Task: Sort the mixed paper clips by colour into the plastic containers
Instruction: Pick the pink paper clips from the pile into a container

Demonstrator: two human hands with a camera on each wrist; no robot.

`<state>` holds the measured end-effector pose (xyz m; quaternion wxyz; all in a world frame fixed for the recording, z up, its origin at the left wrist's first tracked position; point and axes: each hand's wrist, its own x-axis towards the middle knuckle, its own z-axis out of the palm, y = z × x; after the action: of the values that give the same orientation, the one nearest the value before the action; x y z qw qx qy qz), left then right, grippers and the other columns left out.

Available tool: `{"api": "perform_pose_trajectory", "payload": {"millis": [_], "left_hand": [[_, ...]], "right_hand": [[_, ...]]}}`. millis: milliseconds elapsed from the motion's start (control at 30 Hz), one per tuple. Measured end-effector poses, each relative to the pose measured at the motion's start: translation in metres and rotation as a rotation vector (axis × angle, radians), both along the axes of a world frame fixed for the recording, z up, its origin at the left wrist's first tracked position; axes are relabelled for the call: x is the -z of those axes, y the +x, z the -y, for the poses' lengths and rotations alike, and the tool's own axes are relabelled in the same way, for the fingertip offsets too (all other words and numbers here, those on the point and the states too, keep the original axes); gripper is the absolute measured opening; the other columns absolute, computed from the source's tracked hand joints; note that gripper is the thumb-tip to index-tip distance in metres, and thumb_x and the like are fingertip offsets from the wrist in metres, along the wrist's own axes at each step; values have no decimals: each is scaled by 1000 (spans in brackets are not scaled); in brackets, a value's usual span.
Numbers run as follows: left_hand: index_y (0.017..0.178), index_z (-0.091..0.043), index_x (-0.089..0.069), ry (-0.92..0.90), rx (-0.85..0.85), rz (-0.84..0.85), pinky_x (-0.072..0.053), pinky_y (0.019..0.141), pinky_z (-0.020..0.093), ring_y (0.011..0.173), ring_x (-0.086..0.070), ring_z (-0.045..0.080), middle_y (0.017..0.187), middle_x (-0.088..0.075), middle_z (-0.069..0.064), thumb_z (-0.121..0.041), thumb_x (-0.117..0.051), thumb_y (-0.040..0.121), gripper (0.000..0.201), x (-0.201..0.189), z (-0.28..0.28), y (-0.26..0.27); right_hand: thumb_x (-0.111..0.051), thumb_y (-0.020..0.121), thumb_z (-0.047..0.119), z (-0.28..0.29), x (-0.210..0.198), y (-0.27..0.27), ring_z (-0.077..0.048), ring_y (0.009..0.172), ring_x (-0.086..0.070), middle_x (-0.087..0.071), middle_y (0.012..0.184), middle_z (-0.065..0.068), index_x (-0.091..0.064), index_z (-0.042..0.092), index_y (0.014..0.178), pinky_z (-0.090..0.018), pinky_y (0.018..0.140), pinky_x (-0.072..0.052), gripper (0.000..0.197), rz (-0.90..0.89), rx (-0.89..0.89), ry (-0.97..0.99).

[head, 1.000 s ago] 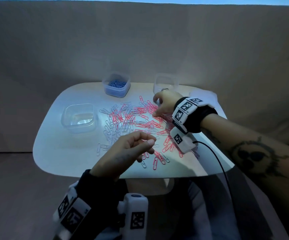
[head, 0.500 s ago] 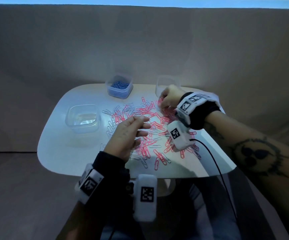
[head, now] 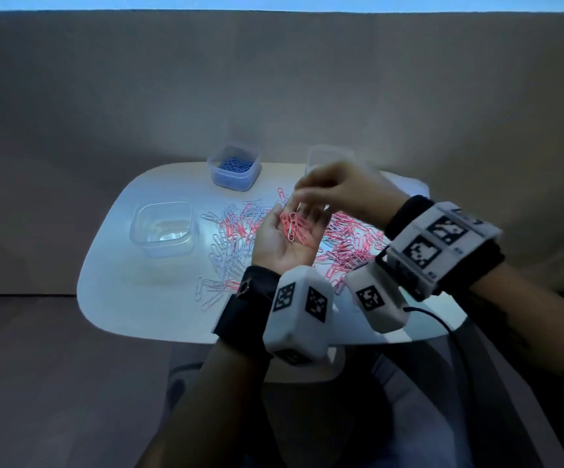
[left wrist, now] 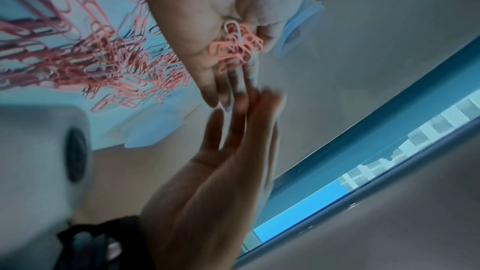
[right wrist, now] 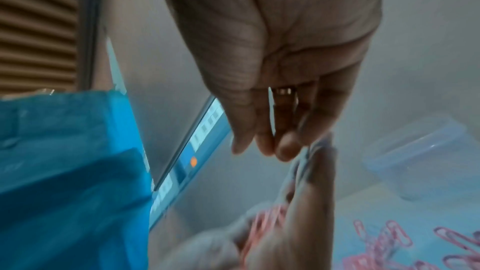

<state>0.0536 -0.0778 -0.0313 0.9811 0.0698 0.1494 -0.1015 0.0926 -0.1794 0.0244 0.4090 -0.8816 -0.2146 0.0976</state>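
The rounded white surface [head: 145,309] carries a spread of pink and white wire paper clips [head: 236,244] at its middle. Clear plastic tubs sit along its edges: an empty tub [head: 162,228] left, a tub of blue clips [head: 235,167] at the far edge. The left hand [head: 285,241] lies palm-up, fingers relaxed, cradling a small pile of pink clips [head: 296,229]. The right hand [head: 338,190] is blurred above it; the left wrist view shows its fingers [left wrist: 241,130] straight, holding nothing.

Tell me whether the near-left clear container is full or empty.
Empty: the clear container shows only its bare, glinting bottom, while the far container holds blue clips.
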Motion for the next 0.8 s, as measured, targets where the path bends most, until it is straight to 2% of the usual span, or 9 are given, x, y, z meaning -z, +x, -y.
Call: {"api": "perform_pose_trajectory", "payload": {"millis": [100,167,267,367,500,600,667,767,800], "left_hand": [[103,3,-57,3,14,17,-56,64,47,107,-58,26,94,-68,24,-31,-21,101,50,2,-6,-1],[106,2,-57,8,24,33,-55,67,47,112,-54,26,97,-67,24,-37,-20,101,54,2,-7,-3],[101,1,-57,15,-4,14,-56,68,42,92,-66,30,90,-68,23,-46,-23,99,57,0,-3,-5],[94,-3,-57,13,-20,-27,-57,56,34,64,-71,25,72,-70,16,-47,-27,99,53,3,0,-8],[86,-11,-58,-11,-63,-26,-56,73,34,73,-70,23,79,-71,11,-40,-25,100,47,8,2,-11],[72,-16,-53,-49,-63,-31,-56,71,33,68,-71,21,74,-71,8,-36,-30,101,42,9,4,-13],[63,-16,-47,-83,-61,-38,-57,65,36,66,-71,23,73,-71,8,-36,-32,101,46,8,4,-13],[47,-12,-48,-133,-65,-20,-57,59,40,66,-71,25,73,-71,11,-42,-31,100,63,8,1,-13],[44,-11,-48,-139,-72,-12,-57,59,41,66,-71,26,73,-71,11,-43,-29,99,67,9,-1,-13]], "right_hand": [[-63,85,14,21,-7,2,-5,64,-53,-62,75,-6,-68,4,92,-8,52,-44,13,-7,164,197],[-66,84,15,27,-8,-5,3,57,-49,-59,67,2,-68,8,86,-7,52,-38,9,58,184,160],[-69,80,13,12,-5,-28,8,53,-49,-59,65,7,-66,9,78,-4,56,-35,6,89,79,63],[-72,77,20,-8,6,-45,2,54,-45,-46,60,13,-59,12,71,-9,54,-33,16,146,31,-83],[-69,77,16,-16,18,-47,-11,65,-44,-45,62,8,-57,13,73,-15,54,-31,14,158,77,-209],[-64,79,9,-17,17,-49,-12,74,-44,-45,62,7,-60,13,73,-19,54,-30,8,182,78,-241],[-62,81,10,-17,15,-51,-13,75,-45,-51,70,1,-66,6,79,-23,54,-27,6,209,100,-231],[-59,84,12,-20,15,-53,-20,73,-50,-59,75,-8,-66,2,83,-26,64,-41,12,232,152,-172],[-58,84,11,-21,15,-54,-24,73,-54,-63,78,-12,-66,1,82,-33,71,-47,13,226,163,-145]]}}
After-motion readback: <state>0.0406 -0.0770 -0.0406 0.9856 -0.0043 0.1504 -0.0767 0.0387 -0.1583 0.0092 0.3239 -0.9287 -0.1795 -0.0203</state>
